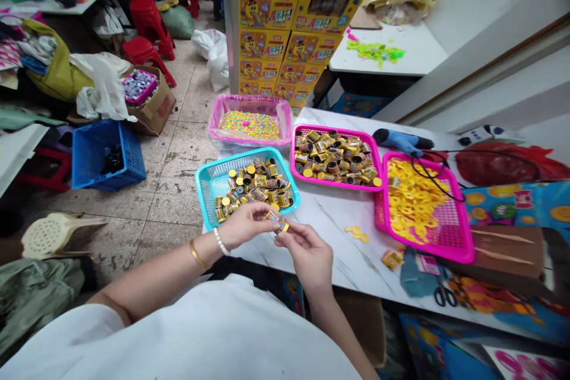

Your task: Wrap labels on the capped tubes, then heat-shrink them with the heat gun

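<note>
- A white table with gray veins (338,255) lies right under the hands and runs off to the right.
- A tall stack of yellow boxes (285,35) stands far ahead of the hands, past the end of the table.
- A blue plastic crate (107,157) sits on the floor to the left of the hands, well apart from them.
- A pink basket (463,237) full of flat yellow rings sits on the table to the right of the hands.
- A clear tub with a pink rim (249,99) holds lots of tiny bright beads and sits ahead of the hands.
- A pink tray (336,127) full of gold and black tubes sits ahead of the hands and a bit to the right.
- A teal basket (202,181) with more of these tubes sits just ahead of the hands.
- A blue tool (401,141) that looks like a glue gun lies ahead of the hands and to the right, by the pink basket.
- Black scissors (445,295) lie to the right of the hands.
- The left hand (247,225) wears a pearl bracelet and a gold bangle, and the right hand (305,255) is close beside it.
- Both hands pinch in a narrow hold on a little tube (278,224), which sits between their fingers above the table. It is small, so it is hard to see well, but it seems to have a yellow ring on its end.
</note>
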### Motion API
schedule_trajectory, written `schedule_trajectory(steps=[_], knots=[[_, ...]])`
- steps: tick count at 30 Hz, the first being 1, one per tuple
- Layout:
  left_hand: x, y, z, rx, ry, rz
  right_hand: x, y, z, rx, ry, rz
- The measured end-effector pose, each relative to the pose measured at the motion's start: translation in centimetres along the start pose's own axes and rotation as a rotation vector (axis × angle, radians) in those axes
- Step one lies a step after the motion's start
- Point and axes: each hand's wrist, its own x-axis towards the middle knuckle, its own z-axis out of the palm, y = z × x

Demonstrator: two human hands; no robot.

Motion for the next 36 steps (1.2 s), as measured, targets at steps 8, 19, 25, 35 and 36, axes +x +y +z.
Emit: schedule_trajectory(steps=[8,19,25,35,36], knots=[[-0.1,-0.3,-0.5,0.144,-0.120,0.153,0.8,0.9,0.0,0.220,0.036,0.241],[0.5,0.6,-1.1,0.473,-0.132,0.246,0.6,1.4,0.4,0.228,0.019,0.213],[-0.1,0.3,-0.4,0.630,-0.150,0.379,-0.1,1.9,0.4,0.291,0.005,0.266],[0.0,-0.7,-1.5,0.324,-0.176,0.024,-1.6,2.5,1.0,0.290,0.054,0.306],[0.0,-0.9,-1.6,0.293,-0.179,-0.016,-1.6,2.6,0.9,0.291,0.035,0.312]])
